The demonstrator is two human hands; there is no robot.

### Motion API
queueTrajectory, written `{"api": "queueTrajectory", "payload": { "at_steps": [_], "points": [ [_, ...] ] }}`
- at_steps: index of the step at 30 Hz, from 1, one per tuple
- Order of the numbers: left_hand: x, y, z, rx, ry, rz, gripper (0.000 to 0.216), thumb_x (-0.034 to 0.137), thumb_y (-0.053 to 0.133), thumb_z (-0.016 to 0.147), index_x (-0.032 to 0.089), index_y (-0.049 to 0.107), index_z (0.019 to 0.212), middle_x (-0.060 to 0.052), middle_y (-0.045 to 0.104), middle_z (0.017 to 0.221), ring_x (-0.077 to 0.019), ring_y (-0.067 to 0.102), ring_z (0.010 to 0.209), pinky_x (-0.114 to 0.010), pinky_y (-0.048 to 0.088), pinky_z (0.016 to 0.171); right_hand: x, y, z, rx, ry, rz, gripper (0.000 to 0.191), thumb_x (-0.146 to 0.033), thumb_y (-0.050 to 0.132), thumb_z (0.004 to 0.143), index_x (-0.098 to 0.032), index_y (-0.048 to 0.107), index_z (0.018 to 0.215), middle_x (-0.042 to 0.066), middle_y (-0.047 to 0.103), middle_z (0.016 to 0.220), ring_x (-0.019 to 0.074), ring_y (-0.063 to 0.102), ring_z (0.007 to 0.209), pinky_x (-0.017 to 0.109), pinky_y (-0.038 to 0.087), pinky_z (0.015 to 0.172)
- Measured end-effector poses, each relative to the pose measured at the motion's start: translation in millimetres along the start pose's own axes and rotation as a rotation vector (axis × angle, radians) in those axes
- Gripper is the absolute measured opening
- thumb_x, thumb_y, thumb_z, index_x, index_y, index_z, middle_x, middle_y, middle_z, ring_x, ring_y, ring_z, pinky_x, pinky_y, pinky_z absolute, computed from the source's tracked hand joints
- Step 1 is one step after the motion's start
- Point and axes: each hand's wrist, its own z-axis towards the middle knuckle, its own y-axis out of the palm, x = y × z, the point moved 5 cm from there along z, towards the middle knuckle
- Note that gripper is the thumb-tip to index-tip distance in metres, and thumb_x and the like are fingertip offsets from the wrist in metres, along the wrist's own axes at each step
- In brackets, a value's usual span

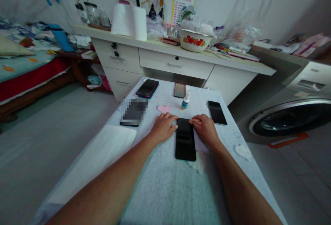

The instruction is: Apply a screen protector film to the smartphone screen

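Note:
A black smartphone (185, 140) lies flat on the cloth-covered table, screen up. My left hand (164, 126) rests beside its upper left edge, thumb and index finger apart, their tips touching the edge. At the upper right corner, my right hand (205, 126) is closed, fingertips pressed together against the phone; anything small in them is hidden. Just beyond stands a small white spray bottle (185, 102) with a blue and yellow label. Behind it lies a brownish phone case or phone (180, 90). Another dark phone (217, 112) lies to the right.
Left on the table are a stacked phone (147, 88), a pixelated dark device (134, 112) and a white sheet (103, 156). A white desk (176, 63) borders the far side, bearing a tissue roll (139, 23) and a flowered bowl (194, 41). A washing machine (292, 94) stands right.

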Motion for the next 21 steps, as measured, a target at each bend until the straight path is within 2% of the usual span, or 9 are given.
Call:
{"api": "queueTrajectory", "payload": {
  "at_steps": [7,16,21],
  "points": [
    [0.4,0.5,0.0,0.010,0.015,0.008,0.037,0.032,0.053,0.087,0.026,0.056,0.124,-0.005,0.057,0.117,-0.0253,0.049,0.111,-0.039,0.039,0.095,-3.1,6.2,3.4,0.055,-0.004,-0.030,0.017,-0.023,0.058,0.086,-0.018,0.074,0.088,0.005,0.063,0.083,0.0161,0.058,0.078,0.026,0.041,0.073],
    [0.5,0.5,0.5,0.019,0.021,0.010,0.037,0.032,0.054,0.087,0.025,0.057,0.123,-0.006,0.058,0.115,-0.0252,0.050,0.109,-0.039,0.040,0.094,-24.9,6.9,-2.7,-0.126,-0.150,0.035,0.015,-0.017,0.061,0.085,-0.019,0.074,0.091,0.003,0.062,0.084,0.0146,0.058,0.080,0.024,0.041,0.074],
    [-0.4,0.7,0.0,0.023,0.024,0.016,0.037,0.032,0.054,0.087,0.026,0.057,0.123,-0.006,0.058,0.116,-0.0259,0.050,0.109,-0.040,0.040,0.093,-15.8,2.0,3.8,-0.056,-0.065,-0.047,0.015,-0.017,0.060,0.085,-0.018,0.075,0.087,0.004,0.063,0.083,0.0156,0.058,0.080,0.025,0.040,0.074]
  ]
}}
